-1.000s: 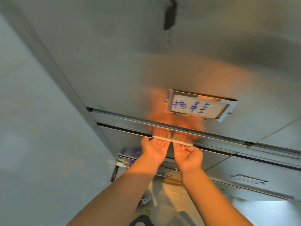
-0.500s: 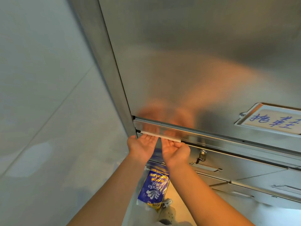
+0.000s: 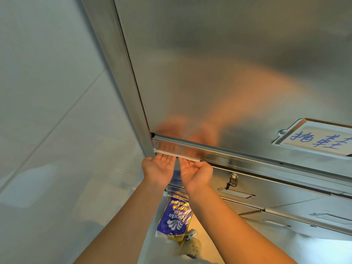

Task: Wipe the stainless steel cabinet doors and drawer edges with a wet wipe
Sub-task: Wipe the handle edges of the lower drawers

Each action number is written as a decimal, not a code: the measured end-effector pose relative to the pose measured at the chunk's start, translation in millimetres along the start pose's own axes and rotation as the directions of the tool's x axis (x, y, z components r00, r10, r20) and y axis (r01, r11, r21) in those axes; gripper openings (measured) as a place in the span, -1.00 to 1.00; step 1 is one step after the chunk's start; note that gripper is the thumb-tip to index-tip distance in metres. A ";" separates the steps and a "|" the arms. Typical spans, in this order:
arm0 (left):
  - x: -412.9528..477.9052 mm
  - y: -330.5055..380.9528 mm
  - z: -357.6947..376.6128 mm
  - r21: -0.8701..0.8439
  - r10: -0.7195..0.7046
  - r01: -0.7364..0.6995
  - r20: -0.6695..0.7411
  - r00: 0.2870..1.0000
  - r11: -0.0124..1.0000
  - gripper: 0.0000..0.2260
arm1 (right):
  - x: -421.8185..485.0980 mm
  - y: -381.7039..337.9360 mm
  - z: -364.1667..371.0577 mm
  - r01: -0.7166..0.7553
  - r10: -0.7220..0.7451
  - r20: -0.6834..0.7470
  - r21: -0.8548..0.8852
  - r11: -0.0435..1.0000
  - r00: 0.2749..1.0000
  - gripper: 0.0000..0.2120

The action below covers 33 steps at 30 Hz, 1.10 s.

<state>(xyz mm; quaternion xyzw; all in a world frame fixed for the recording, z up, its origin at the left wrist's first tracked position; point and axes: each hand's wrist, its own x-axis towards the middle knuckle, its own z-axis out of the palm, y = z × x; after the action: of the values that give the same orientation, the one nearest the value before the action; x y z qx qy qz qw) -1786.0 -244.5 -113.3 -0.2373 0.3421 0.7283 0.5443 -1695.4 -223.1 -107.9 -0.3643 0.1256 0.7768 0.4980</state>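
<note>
Wipe (image 3: 177,155) atop hands (image 3: 159,171), under door edge (image 3: 228,156)

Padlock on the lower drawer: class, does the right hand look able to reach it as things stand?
Probably yes: the padlock hangs close beside the right hand with nothing between, though that hand is pressing the wet wipe.

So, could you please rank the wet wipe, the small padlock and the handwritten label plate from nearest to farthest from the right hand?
1. Wet wipe: touching the right hand, at its fingertips.
2. Padlock: just right, on the drawer below.
3. Label plate: far right, on the door.
</note>
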 end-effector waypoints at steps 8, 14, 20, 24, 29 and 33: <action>-13.6 -61.3 10.5 0.061 -0.015 0.016 -0.017 1.000 0.998 -0.51 | -8.1 -58.7 -22.0 0.025 -0.025 0.000 0.015 1.000 1.000 -0.58; -28.2 -148.3 24.7 0.067 -0.056 0.055 0.004 0.998 0.996 -0.52 | -20.9 -142.1 -52.9 0.063 -0.064 0.018 0.032 0.998 0.998 -0.63; -48.5 -246.2 41.0 0.063 -0.116 0.115 0.021 0.993 0.991 -0.51 | -32.7 -237.2 -89.7 0.094 -0.093 -0.018 0.040 0.995 0.995 -0.62; -62.1 -303.9 52.1 0.061 -0.155 0.153 0.036 0.987 0.986 -0.51 | -40.4 -290.1 -109.2 0.141 -0.141 -0.010 0.056 0.988 0.990 -0.59; -72.6 -342.6 59.2 0.081 -0.179 0.176 0.035 0.983 0.981 -0.52 | -43.6 -327.6 -124.7 0.162 -0.161 -0.033 0.060 0.985 0.986 -0.55; -75.3 -341.6 61.3 0.103 -0.190 0.187 0.023 0.981 0.977 -0.53 | -44.6 -328.9 -125.0 0.178 -0.174 -0.063 0.069 0.982 0.983 -0.61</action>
<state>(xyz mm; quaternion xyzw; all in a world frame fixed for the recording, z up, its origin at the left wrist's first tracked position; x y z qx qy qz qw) -1435.8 -186.3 -101.2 -0.2294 0.3451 0.6590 0.6277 -1345.1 -167.9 -109.7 -0.3773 0.1357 0.7138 0.5742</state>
